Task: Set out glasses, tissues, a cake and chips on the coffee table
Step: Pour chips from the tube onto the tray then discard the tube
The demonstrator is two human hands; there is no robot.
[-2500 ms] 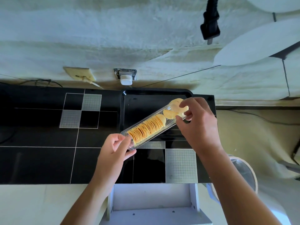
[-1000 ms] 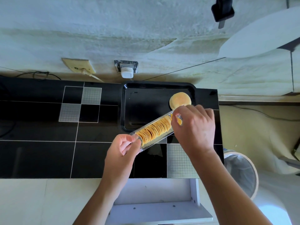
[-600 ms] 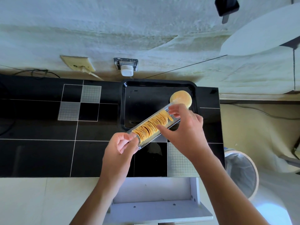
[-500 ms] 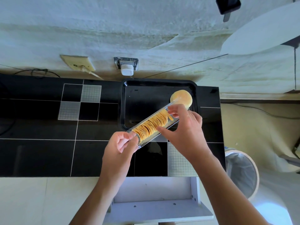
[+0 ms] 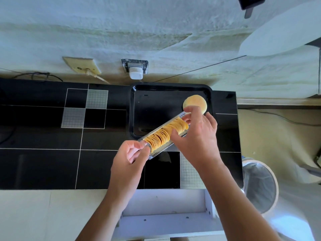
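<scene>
Chips (image 5: 165,134), thin golden rounds stacked on edge, lie in a long clear plastic sleeve tray (image 5: 163,136) held slantwise above the near edge of the black rectangular serving tray (image 5: 171,87), which sits on the glossy black coffee table with grey checkered tiles (image 5: 52,136). From the head view, the left hand (image 5: 129,159) pinches the sleeve's lower end between curled fingers and thumb. The right hand (image 5: 196,134) has its fingers curled round the upper part of the stack, thumb on the near side, gripping several chips. A few loose pale chips (image 5: 195,104) already lie piled in the serving tray's far right corner, just beyond the right fingertips.

The chips look brittle, so too firm a squeeze could snap them. The sleeve is tilted and held only at one end; if the lifted group drags its neighbours, chips may slide out onto the table, or over its right edge towards the white lined bin (image 5: 260,185) below
</scene>
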